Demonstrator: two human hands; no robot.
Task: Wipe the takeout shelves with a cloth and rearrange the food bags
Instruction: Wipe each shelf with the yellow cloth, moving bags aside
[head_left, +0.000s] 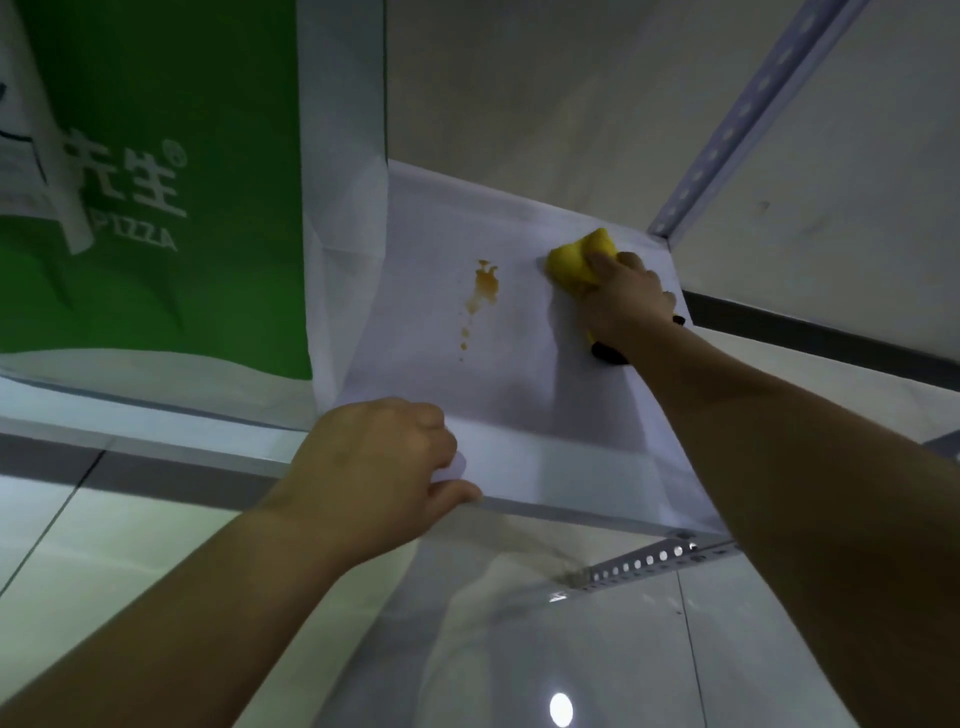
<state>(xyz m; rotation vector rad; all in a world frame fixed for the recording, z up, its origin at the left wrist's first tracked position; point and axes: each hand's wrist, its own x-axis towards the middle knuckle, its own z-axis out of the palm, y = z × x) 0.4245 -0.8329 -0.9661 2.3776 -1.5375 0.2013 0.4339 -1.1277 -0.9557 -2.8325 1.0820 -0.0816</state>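
**Cloth at the far corner, stain unwiped**

On the white shelf (519, 374), seen from the head camera, the right hand (621, 296) presses a yellow cloth (576, 257) down near the far right corner. The fingers are curled over the cloth and grip it, so most of it is bunched under the palm, with a rounded lump showing past the fingertips. A dark patch on the cloth shows below the wrist, at the shelf's right edge; what it is cannot be told.

Left of the cloth and apart from it lies an orange-brown stain (485, 283). It is a blotch with a trail of smaller drops running toward the front edge. The cloth does not touch it.

At the front edge of the shelf the left hand (384, 462) is closed into a loose fist around the lip, knuckles up, thumb lying along the front rim. It holds nothing else.

A green and white food bag (156, 182) stands on the shelf at the left, filling that side of the view. White characters and the word PIZZA are printed on its green face, and its white side panel faces the open part of the shelf, just beside the stain area. A white paper slip hangs on the bag's upper left.

A perforated metal post (748, 109) rises from the far right corner of the shelf, just behind the cloth. Below the front edge, another perforated rail (644, 564) runs to the right. Pale glossy floor tiles (519, 649) lie underneath, with a bright round light reflection.
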